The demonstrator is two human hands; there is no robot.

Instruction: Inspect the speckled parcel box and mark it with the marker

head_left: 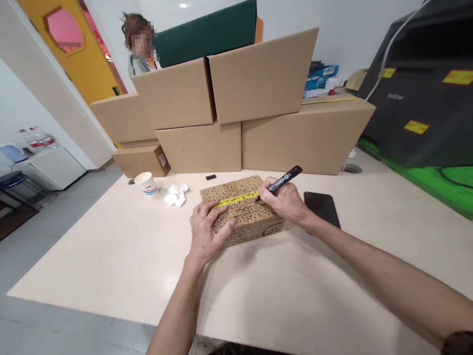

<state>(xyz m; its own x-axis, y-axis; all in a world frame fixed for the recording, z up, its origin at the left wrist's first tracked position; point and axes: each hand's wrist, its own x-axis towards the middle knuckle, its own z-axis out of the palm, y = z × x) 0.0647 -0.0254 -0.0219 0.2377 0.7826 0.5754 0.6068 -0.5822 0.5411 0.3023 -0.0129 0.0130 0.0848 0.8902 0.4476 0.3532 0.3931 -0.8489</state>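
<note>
A small cardboard box (246,234) covered in black marks stands on the table, with a strip of yellow tape (238,198) across its top. My left hand (206,230) lies on the box's left side, fingers spread and thumb along the near top edge. In my right hand (285,203) is a black marker (286,179), pinched between the fingers. Its tip is at the box top, just below the tape; whether it touches is hard to tell. Beyond the box lies a small black cap (211,177).
Large cardboard boxes (200,147) are stacked along the table's (122,255) far side, a dark green box (209,32) on top. A paper cup (145,184) and crumpled tissue (177,195) sit left; a black phone (323,208) lies right. Behind the stack is a person (137,42).
</note>
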